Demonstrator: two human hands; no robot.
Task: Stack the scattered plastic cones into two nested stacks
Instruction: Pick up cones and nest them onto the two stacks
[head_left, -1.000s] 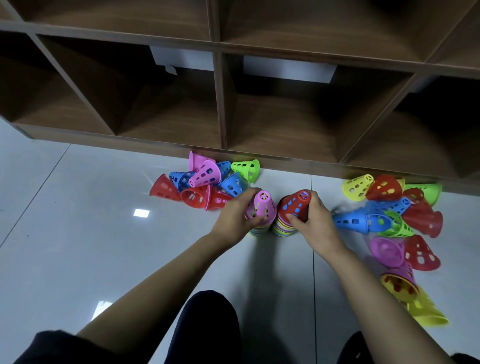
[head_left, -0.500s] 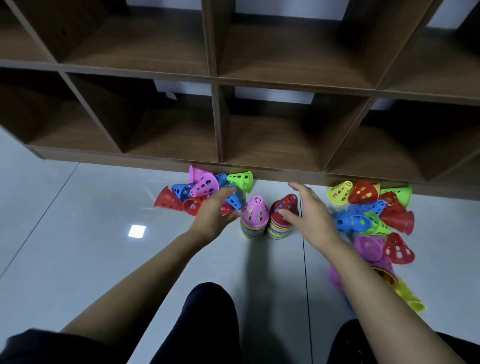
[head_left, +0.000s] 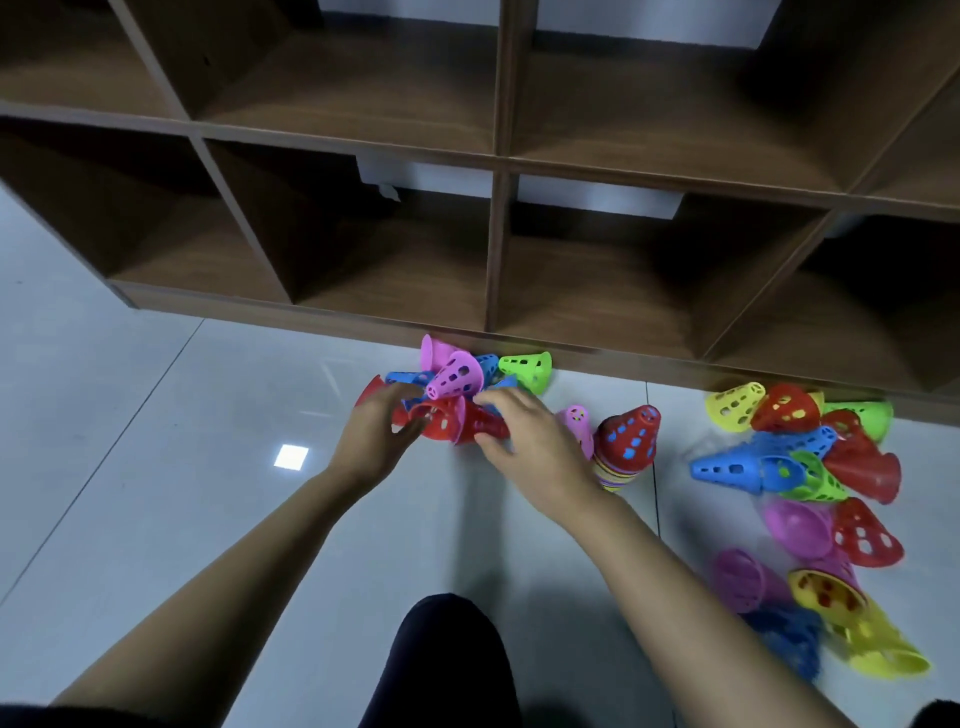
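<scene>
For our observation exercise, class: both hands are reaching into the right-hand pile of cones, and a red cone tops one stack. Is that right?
Not quite. The head view shows the left hand and right hand both in the left-hand pile of cones. A red cone does top one stack.

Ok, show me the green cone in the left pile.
The green cone at that pile's right end, beside the shelf; the rest are pink, blue or red.
</scene>
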